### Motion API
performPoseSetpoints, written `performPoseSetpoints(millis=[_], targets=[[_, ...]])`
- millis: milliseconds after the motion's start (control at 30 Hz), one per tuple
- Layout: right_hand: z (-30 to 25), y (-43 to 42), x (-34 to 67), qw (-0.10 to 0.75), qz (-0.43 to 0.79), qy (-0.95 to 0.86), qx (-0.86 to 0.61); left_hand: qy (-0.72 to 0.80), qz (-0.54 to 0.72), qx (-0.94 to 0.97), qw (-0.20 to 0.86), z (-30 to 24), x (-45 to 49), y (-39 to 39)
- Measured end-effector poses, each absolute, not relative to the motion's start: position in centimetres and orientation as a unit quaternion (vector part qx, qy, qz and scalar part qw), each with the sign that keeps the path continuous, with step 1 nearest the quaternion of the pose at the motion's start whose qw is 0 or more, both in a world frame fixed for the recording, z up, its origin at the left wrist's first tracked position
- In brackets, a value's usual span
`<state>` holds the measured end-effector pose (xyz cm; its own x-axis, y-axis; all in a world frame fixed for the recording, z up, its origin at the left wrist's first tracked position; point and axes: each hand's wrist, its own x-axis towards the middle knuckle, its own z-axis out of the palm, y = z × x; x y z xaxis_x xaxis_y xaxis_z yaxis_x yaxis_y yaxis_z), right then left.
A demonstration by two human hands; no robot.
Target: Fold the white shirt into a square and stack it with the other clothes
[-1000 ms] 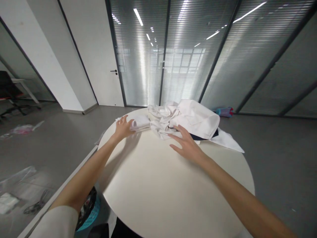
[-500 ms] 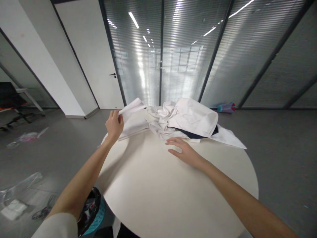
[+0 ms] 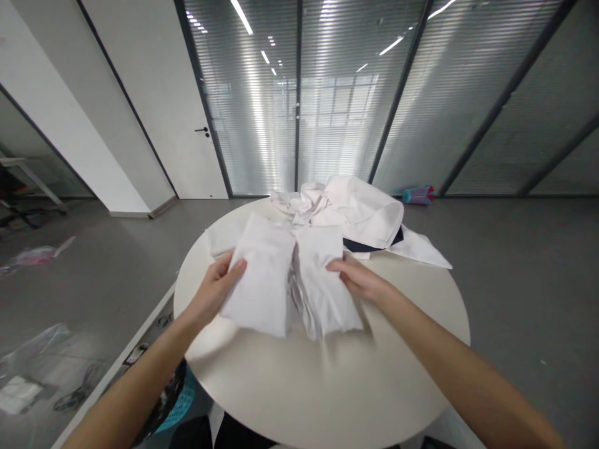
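Note:
Between my two hands a folded white cloth (image 3: 266, 274) hangs over the near middle of the round white table (image 3: 290, 393), creased down its centre. My left hand (image 3: 219, 284) grips its left side, thumb on top and fingers underneath. On the right side my right hand (image 3: 353, 274) pinches the edge between thumb and fingers. Just behind lies a crumpled heap of white fabric (image 3: 360, 209), with a dark navy piece (image 3: 362, 245) showing below it. Another flat white cloth (image 3: 222, 239) is partly hidden behind the held one.
A blue bin with a black liner (image 3: 180, 402) stands by the table's left edge. Clear plastic (image 3: 40, 349) and a cable (image 3: 77, 393) lie on the floor to the left. A blue and red basket (image 3: 418, 195) rests by the glass wall.
The white cloth at my left hand has come nearer to the table's middle. My right hand, open before, has closed on its right side. The view has shifted slightly.

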<state>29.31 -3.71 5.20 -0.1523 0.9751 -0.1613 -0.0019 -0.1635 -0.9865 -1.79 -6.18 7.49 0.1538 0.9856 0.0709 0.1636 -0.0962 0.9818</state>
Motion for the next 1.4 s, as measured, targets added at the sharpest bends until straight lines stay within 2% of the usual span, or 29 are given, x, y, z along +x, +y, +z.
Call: performPoseSetpoints(millis=[67, 133, 167, 233, 333, 400, 467, 533, 600, 700, 767, 800, 867, 933, 1033, 1100, 1200, 1267, 1400], targets=[[6.0, -2.3, 31.7, 0.458, 0.446, -0.512, -0.574, 0.521, 0.456, 0.612, 0.383, 7.6, -4.9, -4.8], [6.4, -1.6, 33.1, 0.522, 0.245, -0.533, -0.619, 0.551, 0.466, 0.643, 0.255, 7.5, -6.7, -4.0], [6.4, -1.5, 33.2, 0.543, 0.16, -0.556, -0.609, 0.556, 0.457, 0.663, 0.204, 7.4, -7.0, -3.9], [5.8, -2.1, 32.2, 0.526, 0.084, -0.658, -0.532, 0.545, 0.393, 0.723, 0.156, 7.0, -6.0, -4.2], [4.1, -3.8, 29.1, 0.362, 0.076, -0.839, -0.398, 0.516, 0.229, 0.815, 0.128, 5.7, -2.4, -4.9], [2.7, -4.6, 27.1, 0.241, 0.056, -0.902, -0.354, 0.519, 0.146, 0.839, 0.07, 4.5, 0.1, -4.9], [1.9, -4.9, 26.0, 0.16, 0.037, -0.92, -0.355, 0.525, 0.118, 0.842, 0.034, 3.4, 1.7, -4.5], [2.1, -4.7, 25.7, 0.125, 0.026, -0.917, -0.377, 0.513, 0.144, 0.844, 0.066, 3.1, 1.9, -3.8], [3.6, -4.6, 26.3, 0.131, 0.024, -0.909, -0.396, 0.482, 0.211, 0.834, 0.166, 4.0, 0.6, -3.3], [7.1, -5.0, 29.4, 0.22, 0.034, -0.881, -0.418, 0.465, 0.338, 0.752, 0.322, 6.5, -4.1, -3.4], [8.9, -5.9, 33.4, 0.286, 0.038, -0.853, -0.435, 0.493, 0.396, 0.686, 0.36, 7.8, -8.5, -3.9], [9.5, -6.5, 36.0, 0.288, 0.049, -0.85, -0.439, 0.514, 0.399, 0.666, 0.364, 8.1, -10.9, -4.2], [9.6, -7.5, 41.8, 0.262, 0.075, -0.836, -0.477, 0.561, 0.366, 0.661, 0.338, 7.8, -15.5, -4.7], [9.0, -8.2, 47.1, 0.191, 0.116, -0.8, -0.557, 0.605, 0.327, 0.666, 0.289, 6.7, -19.0, -5.0], [8.6, -8.8, 50.3, 0.17, 0.067, -0.722, -0.667, 0.641, 0.327, 0.668, 0.188, 5.3, -20.1, -5.0], [9.0, -8.8, 48.1, 0.213, 0.036, -0.722, -0.658, 0.622, 0.329, 0.693, 0.155, 5.2, -17.5, -5.0], [9.4, -8.3, 40.4, 0.252, 0.077, -0.792, -0.551, 0.544, 0.273, 0.77, 0.189, 5.7, -10.3, -5.2], [8.8, -7.7, 35.0, 0.194, 0.099, -0.842, -0.494, 0.509, 0.192, 0.814, 0.205, 5.8, -5.2, -5.5], [6.2, -5.8, 29.1, 0.072, 0.033, -0.884, -0.461, 0.422, 0.079, 0.894, 0.128, 5.5, 0.7, -6.9]])
